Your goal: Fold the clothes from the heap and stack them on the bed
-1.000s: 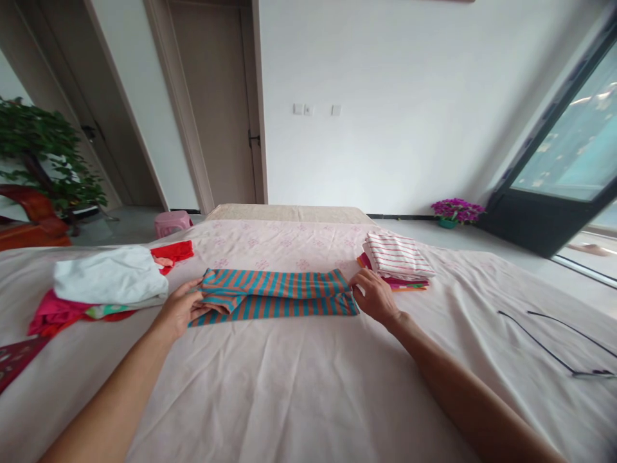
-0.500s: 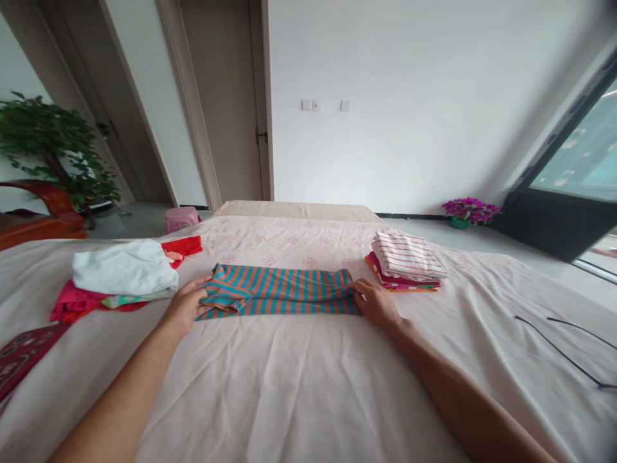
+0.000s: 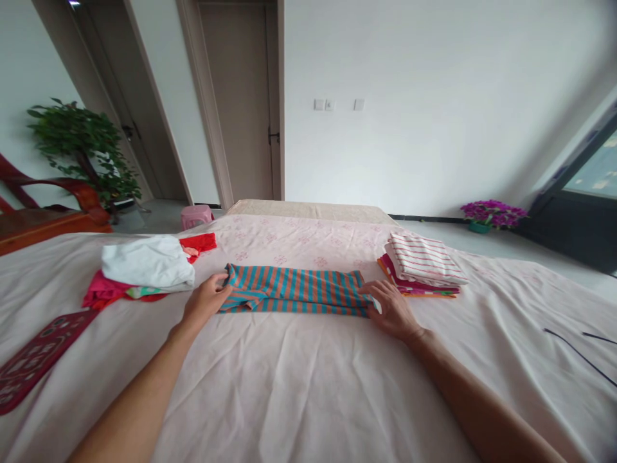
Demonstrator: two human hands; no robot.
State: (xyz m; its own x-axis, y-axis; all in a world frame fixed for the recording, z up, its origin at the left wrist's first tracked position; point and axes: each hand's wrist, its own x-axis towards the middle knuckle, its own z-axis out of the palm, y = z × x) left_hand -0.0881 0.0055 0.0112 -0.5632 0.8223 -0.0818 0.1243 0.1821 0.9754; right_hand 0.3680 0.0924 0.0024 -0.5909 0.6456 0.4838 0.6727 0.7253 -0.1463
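Observation:
A teal and brown striped shirt (image 3: 308,287), folded into a long strip, lies flat across the bed in front of me. At its left end, my left hand (image 3: 208,299) is closed on the edge, some fingertips hidden by the cloth. My right hand (image 3: 393,312) rests at the opposite end, its thumb and fingers apart, fingertips touching the fabric. Just beyond that hand is a stack of folded clothes with a white, red-striped garment (image 3: 427,257) on top. Left of my left hand, a white garment (image 3: 147,260) lies on a loose heap of red and pink clothes (image 3: 103,290).
A pale pink sheet (image 3: 299,379) covers the bed. A dark red patterned item (image 3: 41,357) lies at left, and black cords (image 3: 581,355) at right. Beyond the bed are a pink stool (image 3: 196,217), a wooden chair (image 3: 89,202), a green plant (image 3: 80,138) and purple flowers (image 3: 494,212).
The view has turned slightly left, so everything appears farther right. My right hand's thumb and fingers have spread apart at the shirt's right end. My left hand still grips the other end.

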